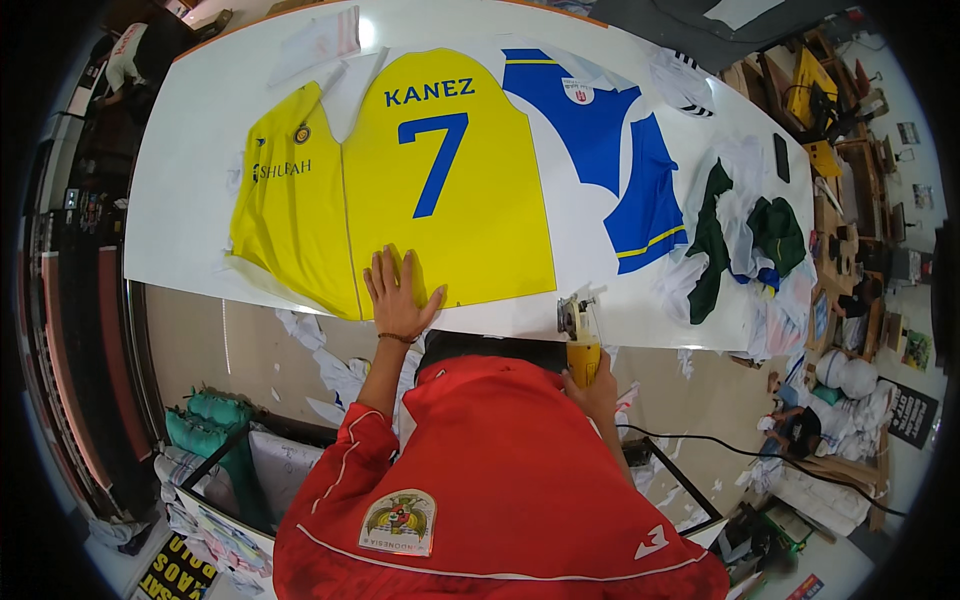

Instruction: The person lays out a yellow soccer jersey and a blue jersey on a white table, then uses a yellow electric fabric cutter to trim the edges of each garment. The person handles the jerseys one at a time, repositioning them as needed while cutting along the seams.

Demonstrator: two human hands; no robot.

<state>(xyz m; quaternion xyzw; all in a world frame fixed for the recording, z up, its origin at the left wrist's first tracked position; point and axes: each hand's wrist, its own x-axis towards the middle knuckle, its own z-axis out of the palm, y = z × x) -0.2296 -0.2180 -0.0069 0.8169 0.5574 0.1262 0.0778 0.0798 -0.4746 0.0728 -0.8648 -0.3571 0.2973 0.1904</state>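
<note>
On the near edge of a yellow jersey panel point(490, 215) with blue lettering, my left hand point(396, 298) lies flat, fingers spread. This panel lies on white backing beside a second yellow jersey panel point(290, 215) with a small crest, on the left. My right hand point(592, 388) grips a yellow handheld electric fabric cutter point(581, 350) by its body. The cutter's metal head is at the table's near edge, just right of the yellow panel's lower corner. Most of my right hand's fingers are behind the tool.
Blue fabric pieces point(560, 100) lie right of the panel on the white table point(190, 140). Farther right are dark green scraps point(710, 245), white offcuts and a black phone point(782, 157). A black cord point(740, 446) runs off to the right. Another person point(800, 430) sits at the far right.
</note>
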